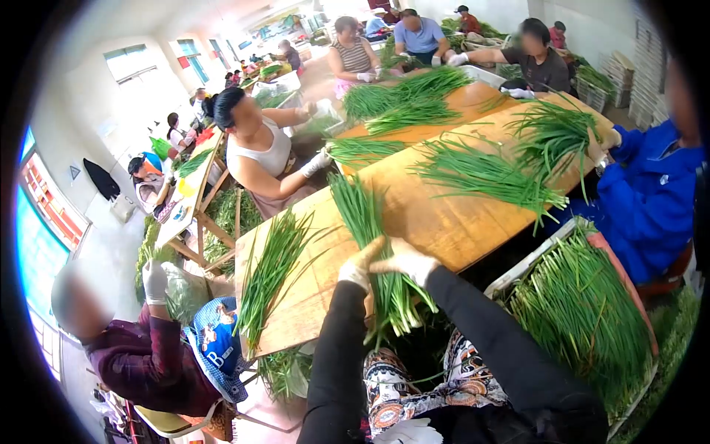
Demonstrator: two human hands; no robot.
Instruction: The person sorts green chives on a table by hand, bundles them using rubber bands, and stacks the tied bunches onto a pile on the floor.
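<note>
A long bundle of green chives [353, 203] lies across the near edge of the wooden table, its pale cut ends [403, 317] pointing toward my lap. My left hand [362, 264], in a light glove, is closed around the bundle's left side. From the right, my right hand [405, 262], also gloved, grips the same bundle, its fingers reaching over the stems. The two hands nearly meet on top. To the left on the table rests another loose pile of chives [272, 274].
More chives [488, 177] lie along the wooden table [414, 214]. At my right stands a crate [510, 277] packed with chives. A person in blue [651, 200] handles a bunch at the right; a person in dark red [155, 355] sits at the left. Several others work across the table.
</note>
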